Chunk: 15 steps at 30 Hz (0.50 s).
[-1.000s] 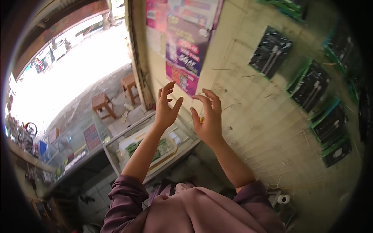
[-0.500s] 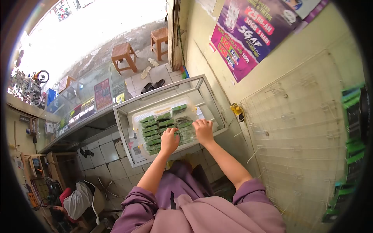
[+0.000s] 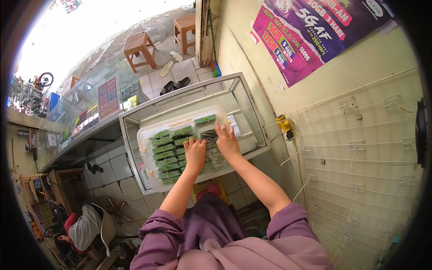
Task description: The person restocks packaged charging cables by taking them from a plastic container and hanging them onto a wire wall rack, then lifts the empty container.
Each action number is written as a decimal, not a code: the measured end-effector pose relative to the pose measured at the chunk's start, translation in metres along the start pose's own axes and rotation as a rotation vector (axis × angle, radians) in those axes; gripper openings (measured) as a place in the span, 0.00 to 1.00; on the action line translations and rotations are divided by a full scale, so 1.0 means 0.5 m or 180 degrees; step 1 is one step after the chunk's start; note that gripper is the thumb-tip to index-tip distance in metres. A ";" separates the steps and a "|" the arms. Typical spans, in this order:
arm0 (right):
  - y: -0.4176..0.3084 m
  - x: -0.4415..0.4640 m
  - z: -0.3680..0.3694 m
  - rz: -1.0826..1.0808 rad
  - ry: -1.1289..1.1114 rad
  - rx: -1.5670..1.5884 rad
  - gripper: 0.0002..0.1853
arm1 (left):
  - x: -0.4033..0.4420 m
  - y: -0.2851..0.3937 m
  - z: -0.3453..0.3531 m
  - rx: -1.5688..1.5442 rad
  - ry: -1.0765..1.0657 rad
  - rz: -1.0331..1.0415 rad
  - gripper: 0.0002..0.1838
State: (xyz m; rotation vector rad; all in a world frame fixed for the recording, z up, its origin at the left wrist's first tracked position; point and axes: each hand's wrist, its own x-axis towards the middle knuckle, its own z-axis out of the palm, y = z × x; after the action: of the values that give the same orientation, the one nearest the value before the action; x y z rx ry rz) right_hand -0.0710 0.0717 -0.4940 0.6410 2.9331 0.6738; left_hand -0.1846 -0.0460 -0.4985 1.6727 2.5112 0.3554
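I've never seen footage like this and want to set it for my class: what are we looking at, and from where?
There is no machine here: these are a person's two bare hands. One camera, worn on the head, looks forward and down. On the glass case sits a pale plastic tray with rows of green packets. The left hand and right hand are down at the packets; whether either grips one, I cannot tell.

two brown stools (image 3: pixel 138 42) up top, white sandals (image 3: pixel 166 68) and black slippers (image 3: pixel 182 83) on tiles (image 3: pixel 119 167). glass counter (image 3: pixel 85 90) at left, red sign (image 3: pixel 108 96) on it. purple poster (image 3: pixel 315 33) on wall (image 3: pixel 238 49), wire grid (image 3: pixel 360 163) below. person in grey (image 3: pixel 85 229), lower left.
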 end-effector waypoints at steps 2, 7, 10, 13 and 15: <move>0.004 0.005 0.003 -0.0049 0.0056 0.0220 0.08 | -0.001 -0.003 0.008 -0.0032 0.0105 0.0010 0.13; 0.036 0.014 -0.005 -0.0105 0.0365 0.0594 0.08 | -0.007 -0.007 -0.049 -0.0229 0.0303 -0.0039 0.13; 0.112 -0.002 -0.113 0.0161 0.0541 0.1772 0.11 | -0.012 -0.005 -0.143 -0.1134 0.0173 -0.0212 0.15; 0.215 -0.010 -0.235 0.0182 -0.0099 0.3913 0.14 | -0.027 0.010 -0.272 -0.1899 -0.0052 0.0025 0.16; 0.267 -0.024 -0.330 0.0067 0.0266 0.4134 0.17 | -0.034 0.036 -0.374 -0.1840 -0.0158 0.0229 0.17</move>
State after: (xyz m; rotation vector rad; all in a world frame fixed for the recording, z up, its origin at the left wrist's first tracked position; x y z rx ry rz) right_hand -0.0343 0.1094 -0.2877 0.6428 3.0732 -1.3589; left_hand -0.2019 -0.0806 -0.3141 1.5026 2.0341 0.9267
